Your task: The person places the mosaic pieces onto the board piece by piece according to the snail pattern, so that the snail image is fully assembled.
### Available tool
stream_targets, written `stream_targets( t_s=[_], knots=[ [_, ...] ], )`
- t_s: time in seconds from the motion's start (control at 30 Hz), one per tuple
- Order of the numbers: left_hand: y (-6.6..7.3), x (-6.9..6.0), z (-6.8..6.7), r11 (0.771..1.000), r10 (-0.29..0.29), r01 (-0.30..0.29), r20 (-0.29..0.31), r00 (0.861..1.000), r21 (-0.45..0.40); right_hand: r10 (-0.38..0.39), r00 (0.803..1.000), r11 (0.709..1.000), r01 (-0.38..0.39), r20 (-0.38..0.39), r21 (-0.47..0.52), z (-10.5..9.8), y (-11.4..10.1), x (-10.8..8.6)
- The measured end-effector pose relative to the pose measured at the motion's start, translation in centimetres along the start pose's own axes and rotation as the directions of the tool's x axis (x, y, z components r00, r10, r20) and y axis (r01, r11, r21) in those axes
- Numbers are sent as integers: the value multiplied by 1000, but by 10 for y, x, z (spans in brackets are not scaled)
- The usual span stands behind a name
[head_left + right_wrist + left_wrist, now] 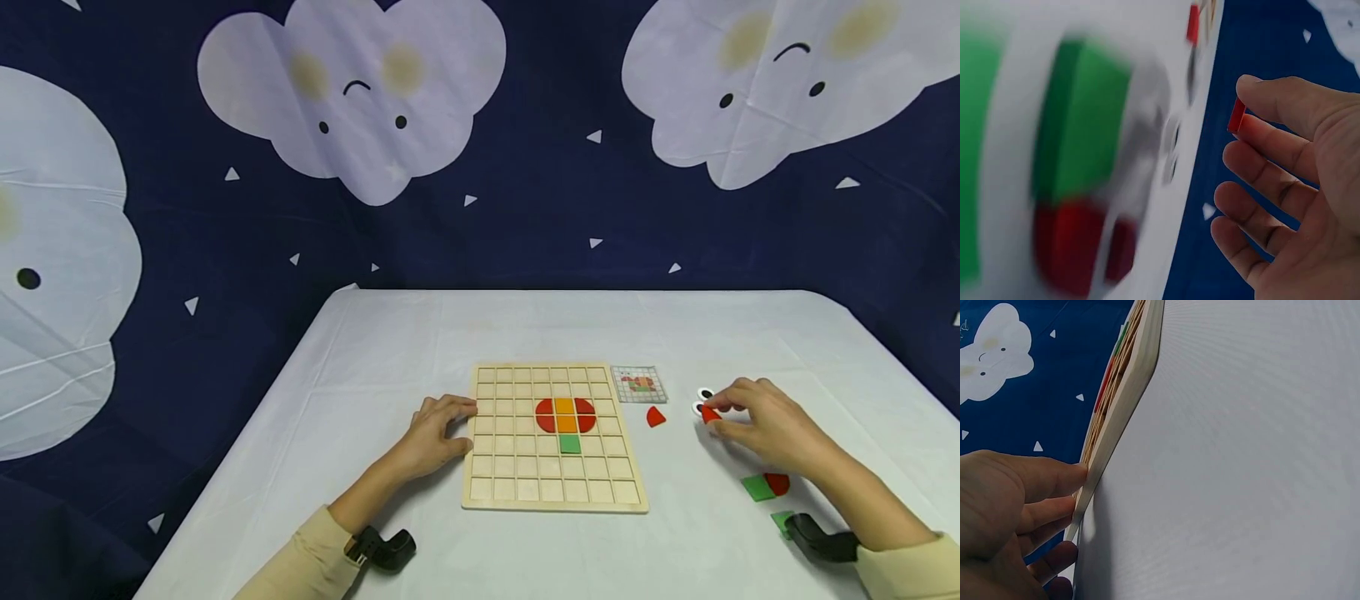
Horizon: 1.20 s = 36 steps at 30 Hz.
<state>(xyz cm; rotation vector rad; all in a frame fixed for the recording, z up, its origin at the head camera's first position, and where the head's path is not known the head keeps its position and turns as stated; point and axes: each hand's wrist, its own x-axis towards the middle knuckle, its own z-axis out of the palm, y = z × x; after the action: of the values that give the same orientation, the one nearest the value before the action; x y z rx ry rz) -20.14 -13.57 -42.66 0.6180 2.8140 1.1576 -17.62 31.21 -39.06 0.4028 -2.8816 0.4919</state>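
The right hand (765, 421) pinches a red wedge-shaped piece (711, 415) well to the right of the pale wooden grid board (517, 493), whose left edge the left hand (433, 433) touches, thumb and fingers spread; between piece and board lies another red wedge (656, 417), with two black-and-white eye discs (705, 392) just beside the pinched one
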Motion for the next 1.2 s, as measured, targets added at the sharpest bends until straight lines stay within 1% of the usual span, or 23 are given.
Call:
stream_targets(
  t_s=[0.1,0.17,0.33,0.43,0.63,0.87,1.2],
  knots=[
    [0,0,0,1000,1,-1,2,1000,2,-43,998,999,43,-34,-7,3,-16,3],
    [-1,0,0,1000,2,-2,3,1000,5,-73,997,997,73,-39,-5,5,-27,5],
    [-1,-1,1,1000,1,-1,7,1000,2,-115,993,993,115,1,26,15,-52,14],
    [-1,-1,1,1000,3,-3,4,1000,4,-125,992,991,124,21,40,24,-66,19],
    [0,1,1,1000,7,-7,-3,1000,8,-177,984,983,175,36,54,44,-90,27],
    [0,1,1,1000,9,-9,-6,1000,11,-225,973,974,223,53,36,58,-104,32],
    [1,0,0,1000,-6,6,-1,1000,-2,-252,966,968,252,67,4,62,-110,35]
  ],
)
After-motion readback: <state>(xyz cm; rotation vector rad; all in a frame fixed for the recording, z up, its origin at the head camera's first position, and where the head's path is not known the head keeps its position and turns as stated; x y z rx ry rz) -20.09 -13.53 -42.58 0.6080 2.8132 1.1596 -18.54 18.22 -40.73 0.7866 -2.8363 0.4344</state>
